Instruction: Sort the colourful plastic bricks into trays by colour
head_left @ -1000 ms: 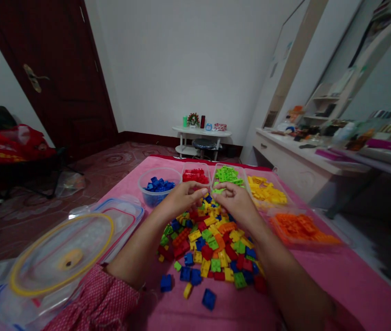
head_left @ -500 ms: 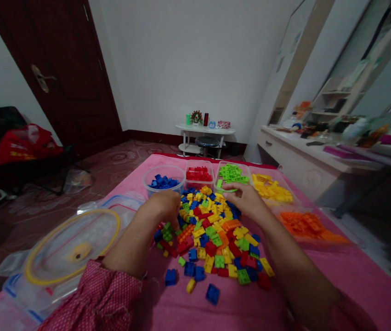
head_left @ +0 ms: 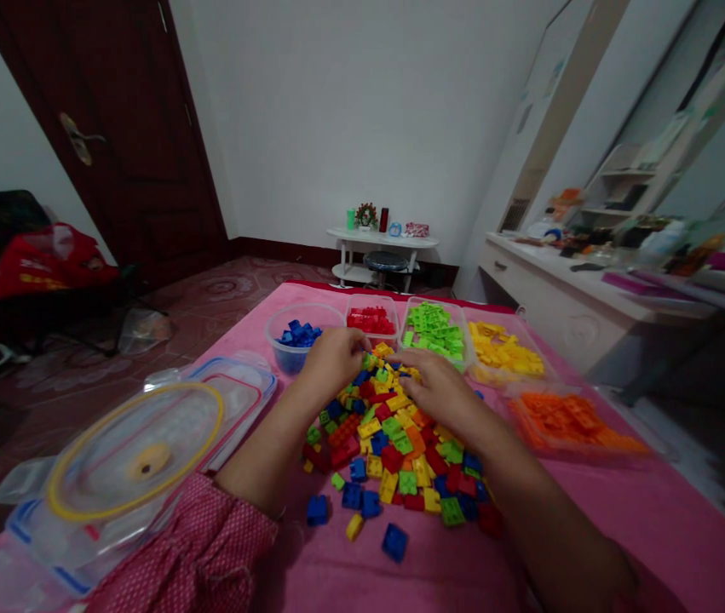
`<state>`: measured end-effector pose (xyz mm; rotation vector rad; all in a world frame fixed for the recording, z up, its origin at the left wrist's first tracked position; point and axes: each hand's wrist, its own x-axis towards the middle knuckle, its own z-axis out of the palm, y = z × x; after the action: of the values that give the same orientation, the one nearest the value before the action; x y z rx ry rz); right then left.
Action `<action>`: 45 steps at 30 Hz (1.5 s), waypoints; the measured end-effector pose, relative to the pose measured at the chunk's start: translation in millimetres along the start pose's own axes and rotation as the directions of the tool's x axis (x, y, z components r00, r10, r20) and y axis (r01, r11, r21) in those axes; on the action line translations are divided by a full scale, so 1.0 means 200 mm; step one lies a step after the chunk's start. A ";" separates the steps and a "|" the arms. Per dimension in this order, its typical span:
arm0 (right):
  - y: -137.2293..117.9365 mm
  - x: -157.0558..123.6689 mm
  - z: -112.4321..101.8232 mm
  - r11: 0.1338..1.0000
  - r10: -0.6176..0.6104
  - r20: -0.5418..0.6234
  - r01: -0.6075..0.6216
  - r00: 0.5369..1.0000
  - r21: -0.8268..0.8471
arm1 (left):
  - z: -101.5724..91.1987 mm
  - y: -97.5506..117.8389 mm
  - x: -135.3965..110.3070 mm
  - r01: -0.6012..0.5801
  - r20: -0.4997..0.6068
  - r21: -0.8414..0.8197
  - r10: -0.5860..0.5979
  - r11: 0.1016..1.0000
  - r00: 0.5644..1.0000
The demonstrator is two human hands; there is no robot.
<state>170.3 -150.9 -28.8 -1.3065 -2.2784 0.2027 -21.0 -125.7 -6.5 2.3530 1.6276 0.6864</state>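
A heap of mixed coloured bricks (head_left: 394, 447) lies on a pink cloth (head_left: 592, 519). My left hand (head_left: 331, 362) rests on the heap's far left side, fingers curled around something I cannot make out. My right hand (head_left: 439, 390) lies on the heap's far right part, fingers bent down into the bricks. Behind the heap stand a round tub of blue bricks (head_left: 296, 337), a tub of red bricks (head_left: 371, 321), a tub of green bricks (head_left: 435, 328), a tub of yellow bricks (head_left: 503, 351) and a tub of orange bricks (head_left: 566, 420).
Clear lids (head_left: 138, 447) with yellow, red and blue rims are stacked at the left. Loose bricks (head_left: 394, 541) lie near me. A dresser (head_left: 566, 289) stands at the right, a small white table (head_left: 382, 247) by the far wall, a dark door (head_left: 106, 136) at the left.
Both hands came together over the far side of the heap, after the left had dipped to the heap's left edge and the right had reached to the green tub.
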 end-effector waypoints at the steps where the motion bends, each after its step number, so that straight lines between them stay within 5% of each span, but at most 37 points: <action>1: 0.00 0.00 0.02 0.999 -0.037 0.007 0.037 0.999 -0.013 | 0.02 0.00 0.00 0.021 -0.001 0.007 -0.021 1.000 1.000; 6: 0.01 0.00 0.12 0.991 -0.117 0.125 0.124 0.985 -0.044 | 0.07 -0.04 -0.01 0.122 0.091 0.164 -0.138 0.979 0.986; 17: -0.03 0.00 0.09 0.991 -0.031 0.114 0.045 0.993 -0.122 | 0.06 -0.05 -0.03 0.017 0.319 0.251 -0.100 0.968 0.942; 38: -0.02 0.00 0.09 0.985 -0.022 0.124 0.043 0.992 -0.168 | 0.09 -0.07 -0.05 -0.006 0.333 0.238 -0.076 0.971 0.940; 45: -0.01 0.00 0.08 0.998 0.019 -0.005 -0.019 1.000 -0.054 | 0.05 -0.09 -0.01 0.022 0.212 0.030 -0.028 0.999 0.977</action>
<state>161.5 -149.5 -41.6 -1.3549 -2.2829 0.1454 -32.5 -119.9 -23.3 2.3282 1.5793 0.3938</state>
